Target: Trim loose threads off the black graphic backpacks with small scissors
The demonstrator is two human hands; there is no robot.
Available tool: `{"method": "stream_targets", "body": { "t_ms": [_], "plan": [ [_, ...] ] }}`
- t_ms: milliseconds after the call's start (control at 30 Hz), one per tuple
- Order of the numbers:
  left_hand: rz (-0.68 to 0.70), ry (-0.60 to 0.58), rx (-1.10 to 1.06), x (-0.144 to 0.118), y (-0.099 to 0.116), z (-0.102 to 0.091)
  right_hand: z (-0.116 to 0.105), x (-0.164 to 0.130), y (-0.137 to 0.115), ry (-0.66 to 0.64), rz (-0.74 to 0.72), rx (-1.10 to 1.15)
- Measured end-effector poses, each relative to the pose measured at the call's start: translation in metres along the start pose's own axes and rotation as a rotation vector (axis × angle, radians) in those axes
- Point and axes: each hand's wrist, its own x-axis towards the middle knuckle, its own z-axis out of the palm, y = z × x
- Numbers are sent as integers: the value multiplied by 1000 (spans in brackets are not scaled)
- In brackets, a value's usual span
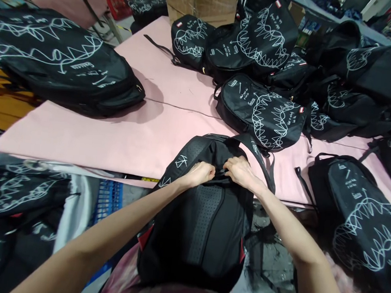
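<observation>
1. Both bare forearms reach forward from the bottom of the frame and meet at the top of a black backpack, which stands against the near edge of the pink surface, back panel toward the person.
2. The left hand is curled into a loose fist, knuckles up, its fingers pinching the fabric at the backpack's upper rim.
3. The right hand sits just beside it — nearly touching — with its fingers bent down onto the same rim, gripping the fabric or a small part there.
4. What exactly lies between the two hands is hard to make out; the fingertips are tucked under and the black cloth swallows the detail.
5. A shoulder strap runs from the backpack's top past the right wrist.
6. The backpack's lower end is hidden by the person's lap at the frame's bottom edge; the red trim at its sides shows only in slivers.
7. Other black bags with white zigzag print lie about: a large one at the far left of the surface, one just beyond the hands, a heap farther back, and one to the right.
8. A cardboard box is cut off by the top edge.
9. More bags at lower left lie below the surface — partly out of frame.
</observation>
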Motion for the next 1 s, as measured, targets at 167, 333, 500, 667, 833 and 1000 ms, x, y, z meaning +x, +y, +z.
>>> {"method": "stream_targets", "body": {
  "t_ms": [167,333,500,667,833,1000],
  "plan": [
    [15,26,-16,-3,0,-3,9,16,1,-31,-74,-19],
    [40,69,-56,-1,-6,3,13,25,0,-39,-108,-12],
    [28,159,-139,-1,-6,1,15,21,-1,-3,-12,25],
    [56,481,-248,-16,-15,-8,19,6,7,161,221,367],
    [260,487,-110,-52,-32,6,21,-7,3,103,323,625],
    [373,451,-8,-91,-36,41,20,-26,-23,-44,350,502]
  ]
}}
